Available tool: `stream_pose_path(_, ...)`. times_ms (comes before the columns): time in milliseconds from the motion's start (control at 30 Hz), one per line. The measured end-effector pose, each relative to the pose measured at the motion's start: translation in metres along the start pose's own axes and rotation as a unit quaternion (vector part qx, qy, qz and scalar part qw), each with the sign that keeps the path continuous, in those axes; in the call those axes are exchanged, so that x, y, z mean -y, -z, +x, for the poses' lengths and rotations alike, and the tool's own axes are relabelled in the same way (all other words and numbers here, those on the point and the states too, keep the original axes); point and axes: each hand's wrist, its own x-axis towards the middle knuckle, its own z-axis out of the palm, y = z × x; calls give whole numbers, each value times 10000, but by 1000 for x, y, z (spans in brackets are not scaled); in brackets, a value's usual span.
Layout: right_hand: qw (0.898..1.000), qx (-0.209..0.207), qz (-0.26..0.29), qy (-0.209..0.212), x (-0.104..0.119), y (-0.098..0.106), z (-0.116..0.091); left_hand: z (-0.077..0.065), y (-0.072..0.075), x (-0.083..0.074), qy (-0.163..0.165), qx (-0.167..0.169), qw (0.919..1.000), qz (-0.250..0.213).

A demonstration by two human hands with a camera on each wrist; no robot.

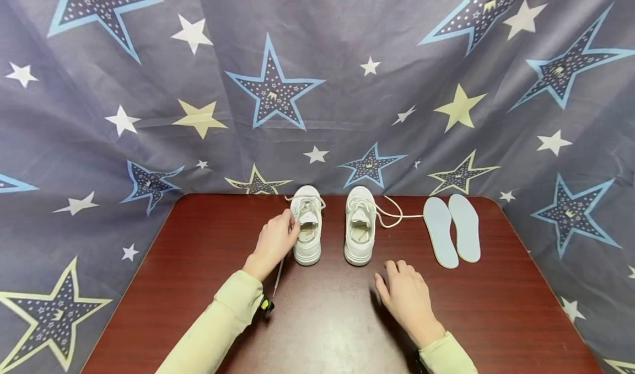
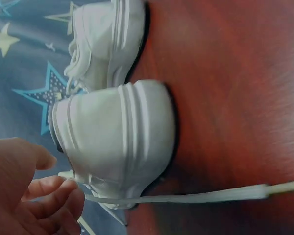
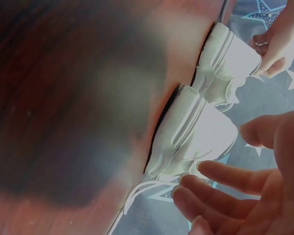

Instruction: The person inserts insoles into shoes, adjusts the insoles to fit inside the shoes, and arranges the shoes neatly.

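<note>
Two white lace-up shoes stand on the table with their heels toward me. At the left shoe (image 1: 308, 248), my left hand (image 1: 272, 241) is beside the collar; its thumb and bent fingers (image 2: 53, 193) stand apart in the left wrist view, and I see no firm hold. A white shoelace (image 2: 186, 198) trails past that hand toward me. My right hand (image 1: 408, 299) hovers over the table, nearer me than the right shoe (image 1: 359, 247), fingers loosely bent and holding nothing. That shoe's loose lace (image 1: 397, 218) stretches right across the table.
A pair of light blue insoles (image 1: 439, 233) lies side by side at the back right of the reddish-brown table (image 1: 327, 319). Behind the table's far edge hangs a grey curtain (image 1: 347, 103) patterned with stars.
</note>
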Motion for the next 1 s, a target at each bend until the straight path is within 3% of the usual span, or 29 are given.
stream_pose_path(233,9999,165,17,17,1,0,-3,31,-2,2,201,83,9997,-137)
stream_pose_path(400,9995,314,6,43,3,0,-3,43,-4,1,381,345,9986,-138)
stream_pose_path(667,9991,367,-76,214,1,-1,-5,46,-10,6,594,705,9957,-50)
stream_pose_path(833,9991,332,-155,212,-1,0,-6,46,-13,8,553,741,9957,-110)
stream_pose_path(1000,9992,255,-207,212,-1,0,-6,46,-17,11,358,562,9973,-302)
